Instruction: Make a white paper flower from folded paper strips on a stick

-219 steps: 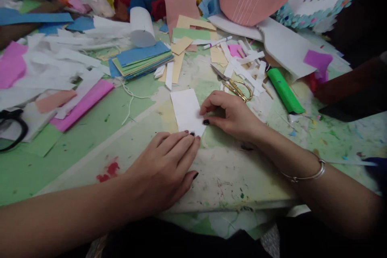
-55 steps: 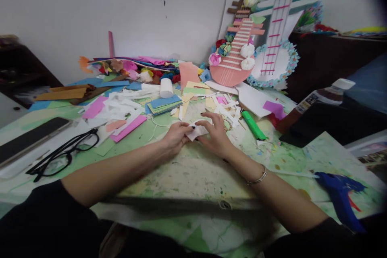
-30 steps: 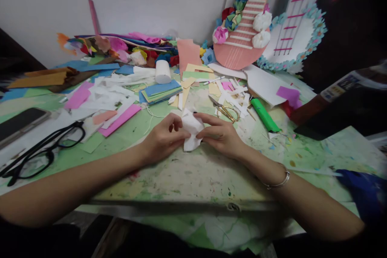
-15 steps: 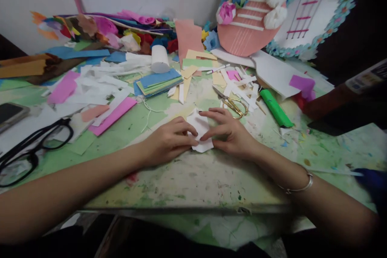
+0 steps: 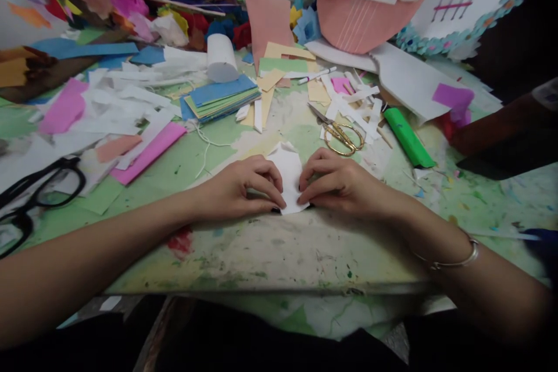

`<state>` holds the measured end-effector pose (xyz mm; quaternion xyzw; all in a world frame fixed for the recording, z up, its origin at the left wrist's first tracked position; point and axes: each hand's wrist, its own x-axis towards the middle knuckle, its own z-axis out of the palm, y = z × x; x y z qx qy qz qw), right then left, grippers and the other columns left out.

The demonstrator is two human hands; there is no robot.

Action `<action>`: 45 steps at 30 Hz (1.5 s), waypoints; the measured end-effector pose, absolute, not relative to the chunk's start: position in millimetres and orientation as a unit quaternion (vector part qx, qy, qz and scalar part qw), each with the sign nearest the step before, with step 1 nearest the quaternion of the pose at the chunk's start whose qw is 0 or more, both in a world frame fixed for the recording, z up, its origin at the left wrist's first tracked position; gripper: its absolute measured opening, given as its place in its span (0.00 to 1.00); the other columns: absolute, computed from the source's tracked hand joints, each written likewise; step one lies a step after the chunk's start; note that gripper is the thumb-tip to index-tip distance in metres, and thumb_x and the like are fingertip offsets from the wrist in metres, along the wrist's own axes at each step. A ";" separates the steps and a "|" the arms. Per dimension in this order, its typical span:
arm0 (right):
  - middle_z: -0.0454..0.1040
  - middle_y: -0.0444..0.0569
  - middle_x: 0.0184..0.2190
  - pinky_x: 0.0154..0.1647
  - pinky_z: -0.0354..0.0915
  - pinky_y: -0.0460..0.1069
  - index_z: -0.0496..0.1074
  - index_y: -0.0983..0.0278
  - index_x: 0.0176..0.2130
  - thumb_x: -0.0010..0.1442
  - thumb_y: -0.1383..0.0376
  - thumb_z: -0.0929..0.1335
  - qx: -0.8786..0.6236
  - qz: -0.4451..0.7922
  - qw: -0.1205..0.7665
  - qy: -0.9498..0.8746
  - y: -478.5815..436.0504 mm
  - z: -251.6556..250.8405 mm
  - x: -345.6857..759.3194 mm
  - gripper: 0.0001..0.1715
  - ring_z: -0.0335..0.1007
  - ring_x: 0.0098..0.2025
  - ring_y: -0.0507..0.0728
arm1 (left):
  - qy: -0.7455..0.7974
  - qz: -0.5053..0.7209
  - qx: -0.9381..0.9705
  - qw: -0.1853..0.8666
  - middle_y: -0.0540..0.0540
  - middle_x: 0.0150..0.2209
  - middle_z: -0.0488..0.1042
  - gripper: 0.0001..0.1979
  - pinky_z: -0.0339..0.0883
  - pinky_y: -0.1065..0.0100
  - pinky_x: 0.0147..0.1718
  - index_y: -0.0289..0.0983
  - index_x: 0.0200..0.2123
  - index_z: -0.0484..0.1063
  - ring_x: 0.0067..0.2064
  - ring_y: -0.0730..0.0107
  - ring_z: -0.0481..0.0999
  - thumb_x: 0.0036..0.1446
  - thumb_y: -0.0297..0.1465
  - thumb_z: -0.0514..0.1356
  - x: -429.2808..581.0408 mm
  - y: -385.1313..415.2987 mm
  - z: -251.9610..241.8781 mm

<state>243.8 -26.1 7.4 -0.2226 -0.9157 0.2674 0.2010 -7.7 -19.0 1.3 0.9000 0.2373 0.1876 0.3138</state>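
A small piece of white paper (image 5: 288,177) lies near the front of the table between my hands, its far edge curled up. On its left, my left hand (image 5: 250,186) pinches the near corner between thumb and fingertips. My right hand (image 5: 337,183) pinches the opposite near corner, fingers bent together. Gold-handled scissors (image 5: 342,136) rest just beyond my right hand, blades pointing away to the left. A stack of coloured paper strips (image 5: 222,99) sits farther back on the left.
Black glasses (image 5: 47,192) and scattered white paper strips (image 5: 117,104) are on the left. A white roll (image 5: 222,58) stands behind. To the right are a green tube-like packet (image 5: 408,138) and a dark box (image 5: 510,133). Decorated paper crafts (image 5: 370,11) lean at the back.
My right hand has drawn back from over the paper to its right near corner. My left hand has shifted to the left near corner. The camera view has tilted down.
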 end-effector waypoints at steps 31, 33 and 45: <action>0.74 0.45 0.30 0.40 0.59 0.48 0.72 0.64 0.40 0.56 0.71 0.69 -0.334 0.309 0.213 -0.864 -31.0 4.0 228.0 0.10 0.67 0.36 0.53 | 0.345 0.207 0.874 0.271 0.48 0.32 0.72 0.03 0.62 0.66 0.37 0.36 0.30 0.73 0.37 0.68 0.68 0.52 0.27 0.58 8.1 -32.0 -1.5; 0.74 0.45 0.29 0.40 0.59 0.48 0.72 0.64 0.40 0.56 0.71 0.69 -0.334 0.307 0.211 -0.866 -31.3 3.9 228.0 0.09 0.67 0.36 0.53 | 0.345 0.207 0.875 0.270 0.48 0.32 0.72 0.03 0.62 0.66 0.37 0.36 0.30 0.73 0.37 0.68 0.68 0.53 0.27 0.58 7.9 -31.9 -1.7; 0.76 0.46 0.31 0.41 0.59 0.49 0.72 0.63 0.33 0.56 0.72 0.68 -0.313 0.295 0.206 -0.879 -30.1 3.7 227.5 0.04 0.67 0.36 0.53 | 0.341 0.211 0.876 0.268 0.48 0.31 0.71 0.04 0.61 0.66 0.37 0.36 0.30 0.72 0.36 0.68 0.68 0.54 0.29 0.58 8.3 -31.5 -1.2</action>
